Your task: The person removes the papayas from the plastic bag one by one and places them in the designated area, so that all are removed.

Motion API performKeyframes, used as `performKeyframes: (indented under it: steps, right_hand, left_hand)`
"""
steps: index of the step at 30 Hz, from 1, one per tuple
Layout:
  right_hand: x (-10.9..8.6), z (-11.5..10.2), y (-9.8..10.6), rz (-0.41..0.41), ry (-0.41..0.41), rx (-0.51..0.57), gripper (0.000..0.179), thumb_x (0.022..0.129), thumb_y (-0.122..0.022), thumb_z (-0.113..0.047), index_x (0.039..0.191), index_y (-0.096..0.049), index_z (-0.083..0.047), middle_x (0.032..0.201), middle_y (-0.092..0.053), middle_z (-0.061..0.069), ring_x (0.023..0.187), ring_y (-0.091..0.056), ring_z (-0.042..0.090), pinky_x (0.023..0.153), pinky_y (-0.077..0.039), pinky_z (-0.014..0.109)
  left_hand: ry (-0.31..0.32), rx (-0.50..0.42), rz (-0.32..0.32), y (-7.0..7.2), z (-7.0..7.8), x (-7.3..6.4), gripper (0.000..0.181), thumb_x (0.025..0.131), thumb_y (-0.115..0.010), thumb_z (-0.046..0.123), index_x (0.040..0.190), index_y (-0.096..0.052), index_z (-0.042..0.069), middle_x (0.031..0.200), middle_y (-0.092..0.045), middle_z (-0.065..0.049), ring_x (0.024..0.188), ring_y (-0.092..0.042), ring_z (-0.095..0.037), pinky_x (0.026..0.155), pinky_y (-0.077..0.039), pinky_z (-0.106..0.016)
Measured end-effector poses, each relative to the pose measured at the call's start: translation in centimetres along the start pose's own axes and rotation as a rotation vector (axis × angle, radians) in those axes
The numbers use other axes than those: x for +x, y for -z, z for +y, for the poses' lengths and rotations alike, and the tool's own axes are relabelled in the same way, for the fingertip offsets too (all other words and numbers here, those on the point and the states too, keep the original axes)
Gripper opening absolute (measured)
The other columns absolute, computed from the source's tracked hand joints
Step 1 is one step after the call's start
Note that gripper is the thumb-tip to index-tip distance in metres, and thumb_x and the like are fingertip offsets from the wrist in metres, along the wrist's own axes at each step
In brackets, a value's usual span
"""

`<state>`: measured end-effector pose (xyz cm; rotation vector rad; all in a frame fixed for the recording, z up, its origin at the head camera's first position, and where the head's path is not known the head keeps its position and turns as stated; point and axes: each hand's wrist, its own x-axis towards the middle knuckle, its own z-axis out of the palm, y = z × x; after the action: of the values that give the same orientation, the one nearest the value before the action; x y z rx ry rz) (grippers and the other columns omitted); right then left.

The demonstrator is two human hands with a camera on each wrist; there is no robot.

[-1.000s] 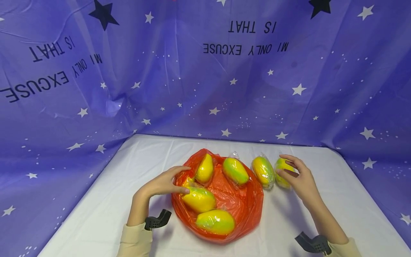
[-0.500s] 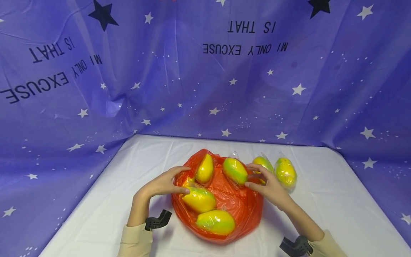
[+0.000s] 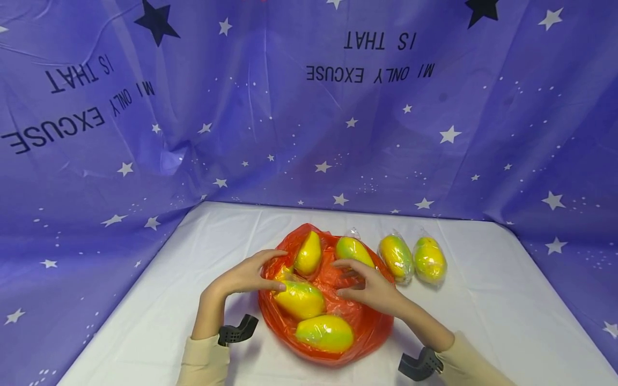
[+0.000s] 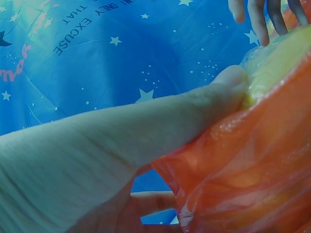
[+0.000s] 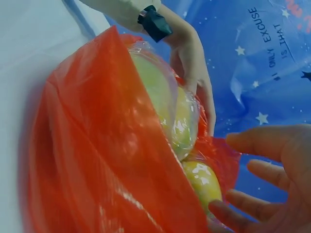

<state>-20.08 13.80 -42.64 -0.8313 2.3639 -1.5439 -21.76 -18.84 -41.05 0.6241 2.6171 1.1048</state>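
A red plastic bag (image 3: 338,297) lies spread wide on the table with several mangoes in clear wrap inside, among them a front mango (image 3: 325,333) and a left mango (image 3: 299,300). My left hand (image 3: 241,276) holds the bag's left side, its thumb against the left mango; in the left wrist view the thumb (image 4: 194,109) crosses the bag's rim. My right hand (image 3: 369,287) hovers over the bag's right half, fingers apart and holding nothing, and partly covers the back right mango (image 3: 351,249). In the right wrist view the right hand (image 5: 286,179) is loosely spread beside the bag.
Two more wrapped mangoes, the nearer one (image 3: 396,257) and the outer one (image 3: 429,261), lie right of the bag on the white tablecloth (image 3: 487,300). A purple starry curtain (image 3: 309,134) closes off the back and sides.
My right hand has moved left from the outer right mango, past the nearer one, to above the bag. Both of those mangoes lie where they were. The left hand has stayed put.
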Motion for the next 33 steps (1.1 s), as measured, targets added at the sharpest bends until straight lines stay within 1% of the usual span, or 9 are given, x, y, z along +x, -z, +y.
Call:
performKeyframes:
  steps: [3,5,10,14,17,23,28,30,33]
  right_hand:
    - [0.5,0.0,-0.6,-0.053,0.007,0.012,0.053,0.086,-0.074,-0.016,0.135,-0.052,-0.018,0.131,-0.055,0.004,0.115,-0.055,0.037,0.089,-0.051,0.040]
    - [0.8,0.0,-1.0,-0.081,0.023,-0.001,0.054,0.087,-0.074,-0.017,0.135,-0.052,-0.017,0.132,-0.054,0.005,0.116,-0.054,0.037,0.088,-0.052,0.038]
    - [1.5,0.0,-1.8,-0.158,0.076,-0.056,0.056,0.087,-0.073,-0.014,0.137,-0.050,-0.020,0.137,-0.051,0.008,0.120,-0.052,0.037,0.090,-0.050,0.044]
    - [1.9,0.0,-2.2,-0.191,0.089,-0.074,0.060,0.086,-0.073,-0.012,0.140,-0.048,-0.020,0.138,-0.050,0.006,0.122,-0.050,0.036,0.090,-0.049,0.046]
    - [2.2,-0.1,-2.4,-0.209,0.085,-0.096,0.061,0.086,-0.073,-0.015,0.141,-0.047,-0.022,0.141,-0.048,0.001,0.125,-0.048,0.033,0.093,-0.048,0.047]
    - [2.8,0.1,-3.0,-0.262,0.069,-0.131,0.062,0.087,-0.074,-0.026,0.142,-0.045,-0.028,0.143,-0.044,-0.010,0.127,-0.046,0.022,0.098,-0.044,0.043]
    - [3.2,0.2,-3.5,-0.293,0.074,-0.182,0.060,0.086,-0.074,-0.030,0.140,-0.048,-0.035,0.141,-0.045,-0.017,0.123,-0.046,0.012,0.101,-0.040,0.041]
    - [3.4,0.2,-3.6,-0.310,0.074,-0.192,0.061,0.085,-0.074,-0.031,0.139,-0.048,-0.037,0.140,-0.046,-0.017,0.117,-0.049,0.010,0.099,-0.042,0.039]
    - [3.5,0.2,-3.8,-0.332,0.073,-0.186,0.063,0.085,-0.075,-0.033,0.141,-0.046,-0.036,0.139,-0.048,-0.015,0.108,-0.052,0.012,0.091,-0.046,0.034]
  left_hand:
    - [-0.001,0.005,0.001,0.0,0.0,0.0,0.078,0.076,-0.079,0.045,0.142,-0.046,0.020,0.148,-0.039,-0.011,0.136,-0.034,-0.031,0.107,-0.030,-0.054]
    - [-0.002,0.007,0.002,0.0,0.0,0.0,0.078,0.076,-0.079,0.045,0.142,-0.046,0.020,0.148,-0.039,-0.011,0.136,-0.034,-0.031,0.107,-0.030,-0.054]
    - [0.003,-0.001,-0.004,0.0,0.0,0.1,0.079,0.076,-0.079,0.044,0.143,-0.046,0.019,0.148,-0.038,-0.012,0.136,-0.034,-0.032,0.107,-0.029,-0.055]
    - [-0.002,0.002,-0.006,-0.1,0.0,0.1,0.079,0.076,-0.079,0.044,0.143,-0.045,0.020,0.148,-0.038,-0.012,0.136,-0.033,-0.032,0.107,-0.029,-0.055]
    - [-0.009,0.004,-0.007,-0.1,0.0,0.2,0.079,0.076,-0.079,0.044,0.143,-0.045,0.020,0.148,-0.038,-0.012,0.136,-0.033,-0.032,0.107,-0.029,-0.055]
    - [-0.003,0.001,-0.008,-0.1,0.0,0.1,0.078,0.076,-0.079,0.044,0.143,-0.046,0.020,0.148,-0.038,-0.011,0.136,-0.034,-0.031,0.107,-0.029,-0.055]
    - [0.000,-0.003,-0.012,-0.1,0.0,0.0,0.078,0.077,-0.078,0.044,0.143,-0.046,0.020,0.148,-0.038,-0.011,0.136,-0.034,-0.032,0.106,-0.030,-0.056]
    - [0.002,-0.003,-0.012,-0.1,0.0,-0.1,0.078,0.077,-0.078,0.044,0.143,-0.046,0.021,0.148,-0.038,-0.011,0.136,-0.034,-0.032,0.106,-0.031,-0.057]
    - [0.004,0.000,-0.014,-0.1,0.0,-0.1,0.077,0.077,-0.078,0.044,0.143,-0.045,0.021,0.148,-0.038,-0.011,0.136,-0.034,-0.032,0.105,-0.031,-0.057]
